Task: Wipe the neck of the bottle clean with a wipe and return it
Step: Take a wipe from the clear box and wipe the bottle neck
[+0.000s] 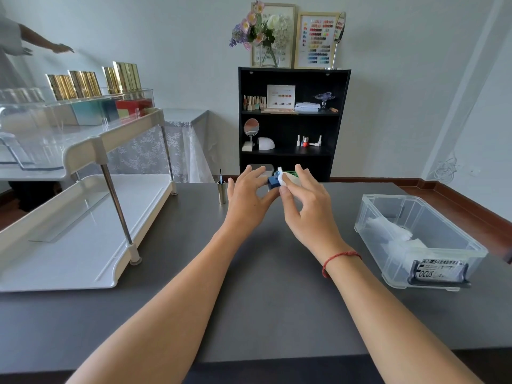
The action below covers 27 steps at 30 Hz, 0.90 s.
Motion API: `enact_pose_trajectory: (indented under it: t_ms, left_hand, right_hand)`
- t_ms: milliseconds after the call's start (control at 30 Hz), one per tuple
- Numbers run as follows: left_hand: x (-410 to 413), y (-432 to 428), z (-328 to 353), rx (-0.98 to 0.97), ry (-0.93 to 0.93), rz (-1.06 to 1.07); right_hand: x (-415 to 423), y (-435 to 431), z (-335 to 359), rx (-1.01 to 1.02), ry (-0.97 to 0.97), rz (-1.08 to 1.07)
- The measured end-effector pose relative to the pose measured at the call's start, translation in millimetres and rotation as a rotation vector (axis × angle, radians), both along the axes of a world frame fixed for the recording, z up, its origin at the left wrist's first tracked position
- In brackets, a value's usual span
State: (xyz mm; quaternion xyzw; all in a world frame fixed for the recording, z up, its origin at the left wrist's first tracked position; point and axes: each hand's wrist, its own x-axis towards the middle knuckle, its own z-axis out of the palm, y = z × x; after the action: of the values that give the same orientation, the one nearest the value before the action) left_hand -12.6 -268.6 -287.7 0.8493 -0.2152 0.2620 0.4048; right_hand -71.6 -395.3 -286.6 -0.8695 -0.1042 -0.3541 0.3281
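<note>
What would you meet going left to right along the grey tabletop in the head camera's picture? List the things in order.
White two-tier rack → gold cap with brush standing upright → left hand → blue bottle → right hand with the white wipe → clear plastic bin.

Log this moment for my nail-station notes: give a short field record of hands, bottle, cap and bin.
left hand: holds the blue bottle
right hand: presses a white wipe against the bottle's neck
cap with brush: stands upright on the grey table, left of the hands, brush up
clear bin: right of the hands, holds white wipes
</note>
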Motion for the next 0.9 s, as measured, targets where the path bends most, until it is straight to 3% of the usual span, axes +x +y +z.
enact_pose_trajectory:
  t_ms: [533,900]
  left_hand:
    - [-8,0,4,-0.020,0.023,0.006]
    - [-7,3,2,0.131,-0.027,0.021]
  right_hand:
    - [-2,3,1,-0.151,-0.011,-0.040]
    - [-2,5,0,-0.207,0.030,-0.056]
